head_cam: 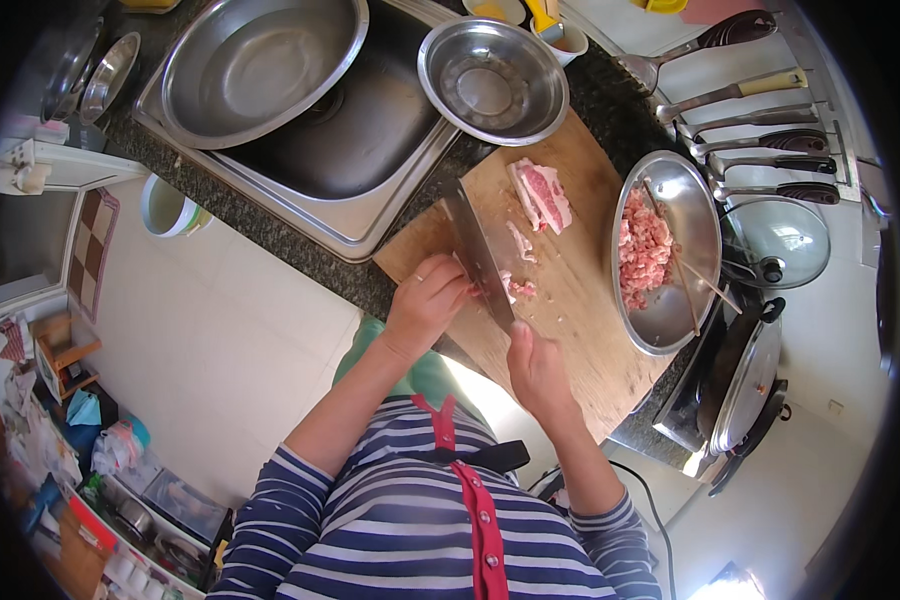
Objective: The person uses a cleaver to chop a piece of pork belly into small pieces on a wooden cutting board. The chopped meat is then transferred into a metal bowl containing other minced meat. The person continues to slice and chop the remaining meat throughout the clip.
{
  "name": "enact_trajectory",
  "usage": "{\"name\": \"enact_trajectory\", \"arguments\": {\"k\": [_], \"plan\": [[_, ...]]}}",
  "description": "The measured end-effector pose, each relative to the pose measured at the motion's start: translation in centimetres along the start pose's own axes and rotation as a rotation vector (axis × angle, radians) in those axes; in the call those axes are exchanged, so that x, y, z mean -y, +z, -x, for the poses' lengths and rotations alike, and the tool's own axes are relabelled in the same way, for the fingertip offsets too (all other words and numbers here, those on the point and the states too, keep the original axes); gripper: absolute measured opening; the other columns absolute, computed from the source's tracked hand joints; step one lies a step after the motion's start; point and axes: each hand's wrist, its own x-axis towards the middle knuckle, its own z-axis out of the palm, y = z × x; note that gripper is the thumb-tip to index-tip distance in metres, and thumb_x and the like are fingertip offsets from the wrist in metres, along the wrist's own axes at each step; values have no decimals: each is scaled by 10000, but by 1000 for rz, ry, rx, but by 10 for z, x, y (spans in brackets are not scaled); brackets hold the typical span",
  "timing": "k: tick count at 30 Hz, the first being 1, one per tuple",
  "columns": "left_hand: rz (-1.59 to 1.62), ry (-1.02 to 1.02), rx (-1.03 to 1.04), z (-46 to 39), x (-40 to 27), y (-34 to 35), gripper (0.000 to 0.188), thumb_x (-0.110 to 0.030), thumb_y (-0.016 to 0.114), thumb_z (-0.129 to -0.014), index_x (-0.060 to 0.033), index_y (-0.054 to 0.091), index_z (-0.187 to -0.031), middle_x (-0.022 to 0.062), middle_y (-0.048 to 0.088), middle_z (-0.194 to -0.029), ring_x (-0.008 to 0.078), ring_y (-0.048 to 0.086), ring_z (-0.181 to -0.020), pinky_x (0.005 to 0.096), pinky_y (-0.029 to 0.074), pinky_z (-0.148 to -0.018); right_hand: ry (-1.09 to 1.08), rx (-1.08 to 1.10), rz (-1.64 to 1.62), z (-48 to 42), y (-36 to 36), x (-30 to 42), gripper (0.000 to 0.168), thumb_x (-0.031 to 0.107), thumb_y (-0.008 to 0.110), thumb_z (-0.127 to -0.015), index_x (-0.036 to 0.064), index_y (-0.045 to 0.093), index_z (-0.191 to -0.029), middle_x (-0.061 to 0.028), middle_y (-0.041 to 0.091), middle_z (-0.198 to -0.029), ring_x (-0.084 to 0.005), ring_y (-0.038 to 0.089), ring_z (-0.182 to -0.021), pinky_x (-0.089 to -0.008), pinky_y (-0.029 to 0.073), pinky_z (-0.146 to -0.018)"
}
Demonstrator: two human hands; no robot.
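Observation:
My right hand [538, 367] grips the handle of a wide-bladed cleaver [478, 251], its blade slanting across a wooden cutting board [570, 330]. Against the blade's left side, my left hand [433, 298] has its fingers bent around a small piece of raw meat, mostly hidden by them. Small meat bits [517, 286] lie just right of the blade. Farther up the board are a thin strip of fatty meat [520, 241] and a larger slab of raw pork [540, 195]. A steel bowl [666, 330] on the right holds minced meat [643, 244] and a pair of chopsticks [686, 289].
Beyond the board stands a steel basin [529, 129]. A bigger basin [262, 67] with liquid rests over the sink [367, 150]. Utensils [772, 142] hang along the wall, above a glass lid [787, 240]. A lidded pan [746, 390] sits at right.

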Motion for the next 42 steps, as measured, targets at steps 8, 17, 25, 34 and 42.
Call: {"name": "enact_trajectory", "arguments": {"k": [8, 17, 25, 34, 42], "plan": [[-30, -6, -37, 3, 2, 4, 193, -3, 670, -664, -25, 634, -853, 76, 582, -945, 266, 567, -923, 335, 505, -761, 15, 68, 121, 36, -22, 8, 360, 273, 365, -964, 32, 580, -1125, -256, 578, -651, -412, 602, -661, -472, 464, -617], [-28, -58, 15, 0, -6, 4, 221, -9, 663, -672, -13, 631, -890, 90, 588, -945, 280, 567, -923, 359, 499, -773, -25, 13, 147, 6, 6, 12, 388, 333, 364, -959, 27, 562, -1091, -247, 592, -649, -435, 593, -643, -504, 477, -623], [201, -322, -12, -4, -18, -5, 148, 0, 658, -734, -28, 615, -873, 88, 571, -908, 227, 577, -897, 328, 497, -769, 55, -140, -100, 16, 13, -27, 564, 468, 317, -964, 2, 558, -759, -175, 503, -518, -326, 508, -432, -425, 429, -469], [1231, -1016, 142, -73, -22, -11, 488, -402, 355, -978, 11, 495, -1196, 128, 554, -1130, 203, 524, -1071, 318, 429, -926, 214, 185, -1309, 20, -13, -34, 599, 577, 180, -946, 72, 502, -963, 15, 375, -481, -81, 342, -341, -233, 335, -357], [1054, -893, 309, -87, -12, 1, 754, -662, 280, -889, -16, 478, -1221, 114, 508, -1212, 215, 432, -1123, 383, 280, -1004, 228, 213, -1451, 16, -4, -33, 626, 643, 220, -909, 92, 503, -1000, 24, 347, -456, -81, 314, -297, -248, 339, -328]]}}
